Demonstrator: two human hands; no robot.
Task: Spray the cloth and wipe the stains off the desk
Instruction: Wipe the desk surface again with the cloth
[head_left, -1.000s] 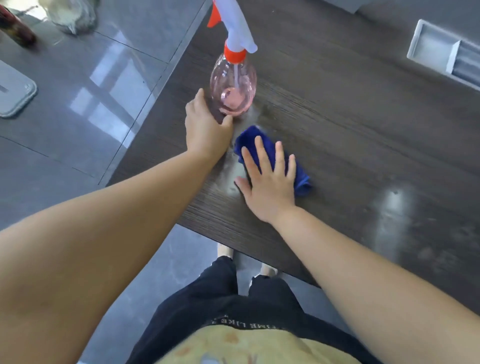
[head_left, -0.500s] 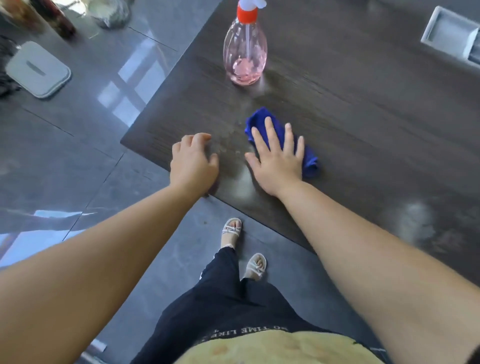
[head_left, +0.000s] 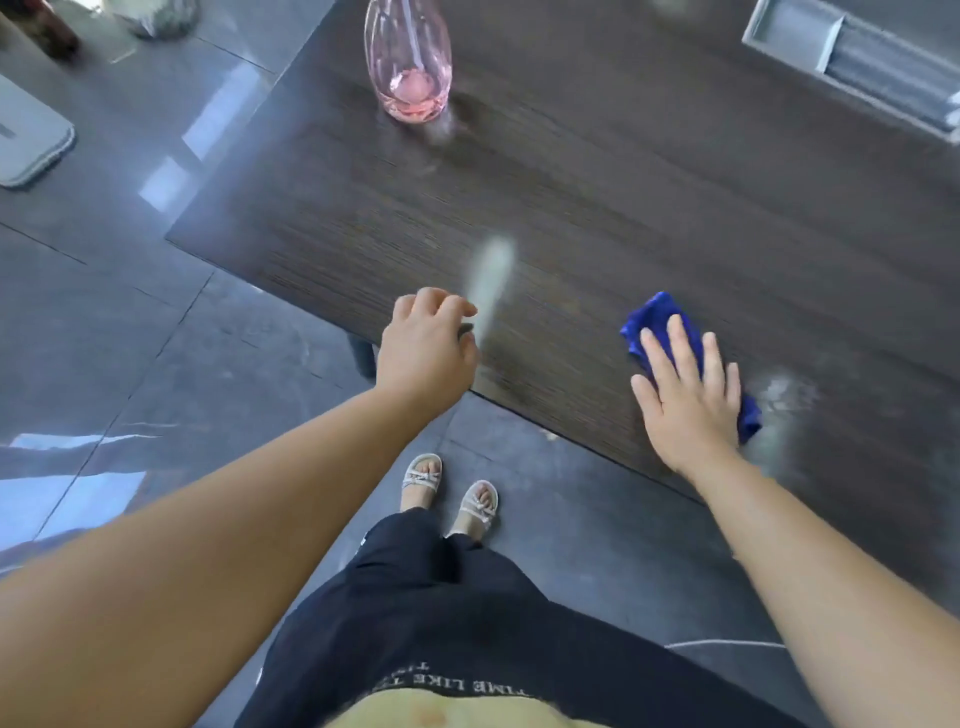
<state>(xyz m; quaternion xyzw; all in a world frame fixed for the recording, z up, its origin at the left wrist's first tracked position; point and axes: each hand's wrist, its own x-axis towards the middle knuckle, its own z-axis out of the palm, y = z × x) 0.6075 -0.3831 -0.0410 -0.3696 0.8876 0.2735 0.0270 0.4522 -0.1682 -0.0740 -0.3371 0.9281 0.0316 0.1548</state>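
Nearest the camera: dark trousers (head_left: 441, 613) with a line of print that reads upside down and is partly cut off, and two pale strapped sandals (head_left: 449, 493) on the grey tiled floor (head_left: 130, 338). Both forearms are bare. Left hand (head_left: 426, 348): at the near edge of the desk (head_left: 649, 208), close to its near-left corner, fingers loosely curled and holding nothing; whether the fingertips touch the wood cannot be told. Right hand (head_left: 685, 395): palm down, fingers spread flat, pressing the blue cloth (head_left: 654, 317) against the desk close to the near edge, to the right of the left hand and well apart from it. Cloth: crumpled, largely hidden under the hand, showing beyond the fingertips and at the hand's right side. Desk surface: dark wood grain, smeared by motion blur; a pale streak (head_left: 491, 283) just beside the left hand and a pale cloudy patch (head_left: 784, 395) just right of the cloth, either stain or glare, not distinguishable. Spray bottle (head_left: 408, 62): pink, translucent, upright near the far-left edge, a little pink liquid in its base, top cut off by the frame. Far right: a grey recessed tray (head_left: 852, 62) set into the desk, partly cut off. Floor, far left: a grey flat panel (head_left: 31, 140), cut off, and blurred objects at the top edge, unidentifiable.
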